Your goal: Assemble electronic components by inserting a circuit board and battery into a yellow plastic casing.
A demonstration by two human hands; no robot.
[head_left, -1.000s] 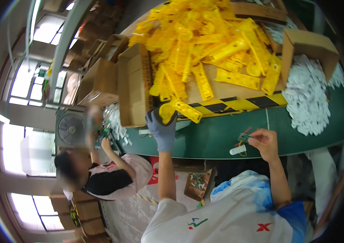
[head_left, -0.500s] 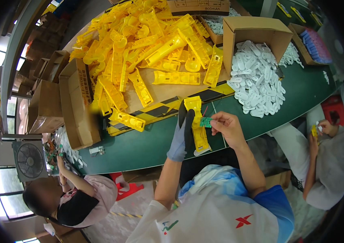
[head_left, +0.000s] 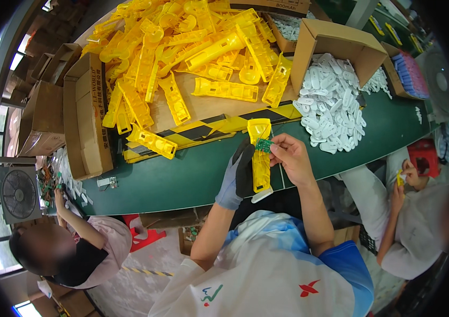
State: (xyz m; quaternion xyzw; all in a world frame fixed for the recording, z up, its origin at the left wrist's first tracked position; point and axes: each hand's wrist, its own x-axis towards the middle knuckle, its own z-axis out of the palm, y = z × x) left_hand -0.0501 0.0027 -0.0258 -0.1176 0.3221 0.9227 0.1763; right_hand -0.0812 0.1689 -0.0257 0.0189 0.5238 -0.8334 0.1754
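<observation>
One fan [head_left: 19,193] stands at far left, with one co-worker [head_left: 95,238] near it. Next is one long open cardboard box [head_left: 81,121], then a heap of yellow cases [head_left: 203,50], too overlapped to count; one loose case [head_left: 152,142] lies across the striped edge [head_left: 203,131]. The gloved left hand [head_left: 235,177] grips one yellow case [head_left: 261,169], held upright over the table's near edge, a single white cap [head_left: 262,195] at its lower end. The bare right hand [head_left: 292,158] pinches one green circuit board [head_left: 263,145] over the case's upper half; whether they touch, I cannot tell. Further right, uncountable white pieces [head_left: 333,105] spill from one tipped box [head_left: 340,38], and one second co-worker [head_left: 412,227] sits beyond.
</observation>
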